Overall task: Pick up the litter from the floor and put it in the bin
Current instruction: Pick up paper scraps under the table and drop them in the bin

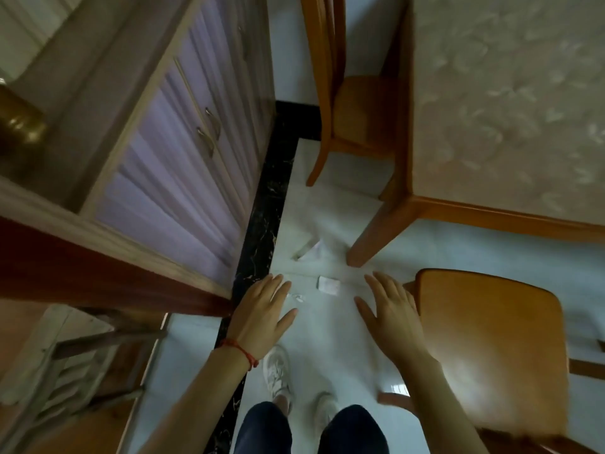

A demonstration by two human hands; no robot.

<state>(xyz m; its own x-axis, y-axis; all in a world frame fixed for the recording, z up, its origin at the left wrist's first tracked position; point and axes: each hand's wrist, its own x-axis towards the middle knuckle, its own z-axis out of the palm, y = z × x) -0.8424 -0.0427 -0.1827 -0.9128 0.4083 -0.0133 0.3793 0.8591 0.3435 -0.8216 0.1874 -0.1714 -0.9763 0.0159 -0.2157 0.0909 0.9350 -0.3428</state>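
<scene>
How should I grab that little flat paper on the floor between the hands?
The small paper scrap lies flat on the tile, so probably come straight down from above and pinch one short edge, lifting it with fingertips. The right hand looks nearest and is open.

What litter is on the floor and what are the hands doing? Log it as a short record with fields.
litter: folded white paper; small paper slip; tiny scraps
location: pale floor tiles near the table leg
left hand: open, empty
right hand: open, empty
bin: not in view
nearby: wooden chair, cabinet
</scene>
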